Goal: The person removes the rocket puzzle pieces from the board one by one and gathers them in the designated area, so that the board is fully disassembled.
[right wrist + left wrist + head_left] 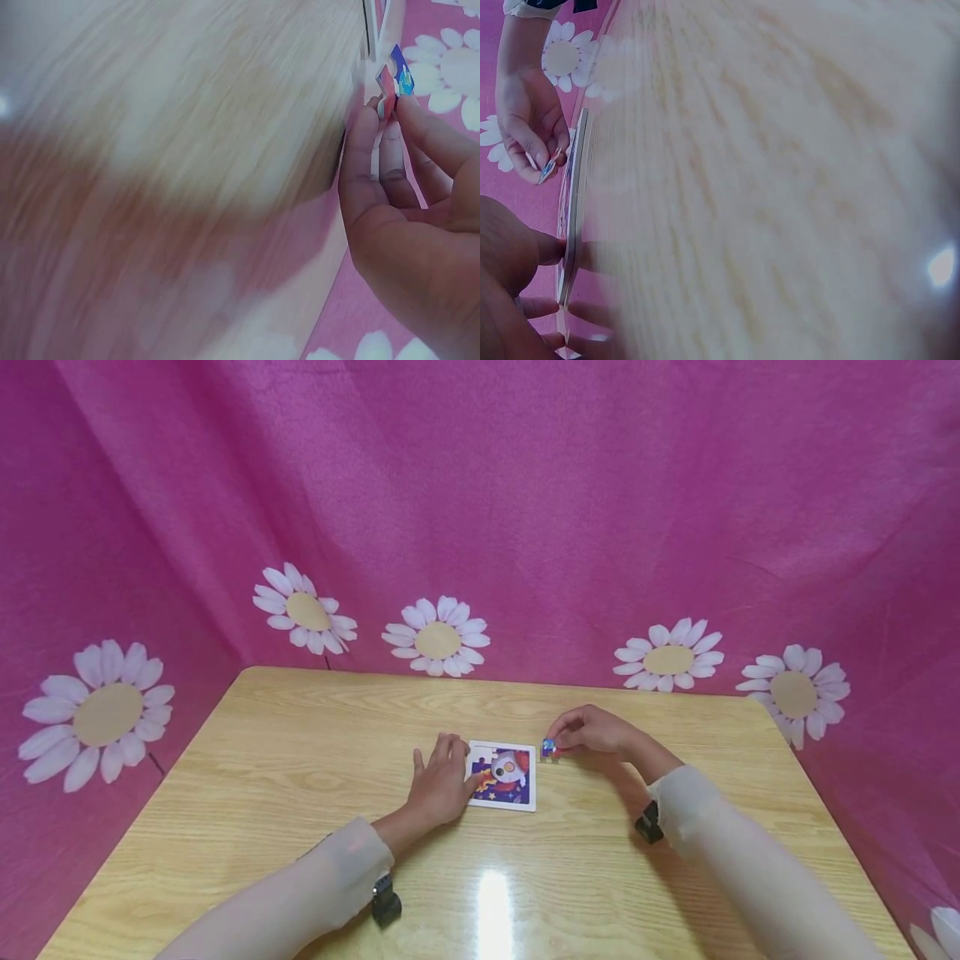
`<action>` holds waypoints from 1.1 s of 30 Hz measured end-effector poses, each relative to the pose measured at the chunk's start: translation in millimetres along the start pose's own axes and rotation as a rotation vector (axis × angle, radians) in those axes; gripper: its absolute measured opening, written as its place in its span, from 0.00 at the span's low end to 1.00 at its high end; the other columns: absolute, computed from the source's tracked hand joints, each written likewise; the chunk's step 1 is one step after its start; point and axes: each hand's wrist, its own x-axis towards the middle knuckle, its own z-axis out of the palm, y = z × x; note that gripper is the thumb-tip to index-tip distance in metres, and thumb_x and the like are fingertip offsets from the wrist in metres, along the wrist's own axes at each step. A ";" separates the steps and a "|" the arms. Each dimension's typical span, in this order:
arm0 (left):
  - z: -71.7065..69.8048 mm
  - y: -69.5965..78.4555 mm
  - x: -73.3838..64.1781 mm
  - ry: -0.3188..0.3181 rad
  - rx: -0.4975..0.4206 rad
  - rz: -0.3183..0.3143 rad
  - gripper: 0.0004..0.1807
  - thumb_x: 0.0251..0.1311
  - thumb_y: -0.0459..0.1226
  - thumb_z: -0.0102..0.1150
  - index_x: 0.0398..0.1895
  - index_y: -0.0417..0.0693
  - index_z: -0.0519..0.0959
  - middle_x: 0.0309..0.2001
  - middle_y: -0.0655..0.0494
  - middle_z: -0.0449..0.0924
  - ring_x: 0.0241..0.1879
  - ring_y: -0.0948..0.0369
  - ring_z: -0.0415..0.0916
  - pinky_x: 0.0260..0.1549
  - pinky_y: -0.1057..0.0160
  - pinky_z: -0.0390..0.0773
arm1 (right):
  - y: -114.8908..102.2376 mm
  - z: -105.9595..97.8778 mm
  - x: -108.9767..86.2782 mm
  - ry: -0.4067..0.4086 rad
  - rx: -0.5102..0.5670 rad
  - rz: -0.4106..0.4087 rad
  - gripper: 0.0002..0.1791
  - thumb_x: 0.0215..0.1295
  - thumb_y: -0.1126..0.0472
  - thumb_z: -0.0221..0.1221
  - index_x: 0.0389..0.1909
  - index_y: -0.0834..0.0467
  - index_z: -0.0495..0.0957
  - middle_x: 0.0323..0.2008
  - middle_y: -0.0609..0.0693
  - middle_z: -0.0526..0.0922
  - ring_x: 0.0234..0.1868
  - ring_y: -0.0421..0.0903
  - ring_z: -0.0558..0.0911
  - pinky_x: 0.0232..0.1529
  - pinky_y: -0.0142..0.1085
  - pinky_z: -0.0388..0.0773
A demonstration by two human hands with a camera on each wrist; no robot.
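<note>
A small jigsaw puzzle [512, 784] in a white-bordered tray lies flat on the table; its picture shows a rocket on a purple ground, with pale gaps at the upper left. My left hand [441, 783] rests at the tray's left edge, fingers spread and thumb on the picture. Right of the tray, just above the table, my right hand [596, 732] pinches puzzle pieces [549, 748] between thumb and fingertips. In the right wrist view a blue part [403, 71] and a red part [387, 91] show; they look like two pieces.
The wooden table [337, 718] has a bright light reflection [494, 914] near its front. A pink curtain [525, 510] with large white flowers hangs behind and at both sides. Each wrist wears a small black device [649, 823].
</note>
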 end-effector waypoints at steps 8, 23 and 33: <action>1.5 -1.0 -0.2 0.004 -0.004 0.002 0.24 0.72 0.46 0.62 0.62 0.43 0.69 0.67 0.46 0.63 0.72 0.48 0.62 0.73 0.28 0.40 | 11.3 -14.0 -9.5 0.030 0.009 0.015 0.11 0.71 0.74 0.58 0.50 0.74 0.81 0.40 0.54 0.87 0.41 0.43 0.86 0.50 0.40 0.85; 2.3 -1.9 0.6 0.001 0.003 0.007 0.25 0.72 0.46 0.61 0.63 0.42 0.69 0.68 0.45 0.62 0.74 0.47 0.59 0.73 0.29 0.39 | 12.9 -24.1 -17.1 0.072 -0.033 0.029 0.10 0.70 0.74 0.59 0.48 0.75 0.82 0.40 0.60 0.89 0.40 0.44 0.86 0.47 0.39 0.86; -0.1 -0.6 -0.4 0.003 0.003 0.013 0.25 0.73 0.47 0.61 0.63 0.43 0.69 0.68 0.45 0.63 0.75 0.47 0.59 0.73 0.28 0.40 | 13.9 -25.1 -15.0 0.084 -0.079 0.017 0.09 0.70 0.73 0.60 0.47 0.74 0.84 0.37 0.58 0.89 0.38 0.44 0.86 0.45 0.39 0.86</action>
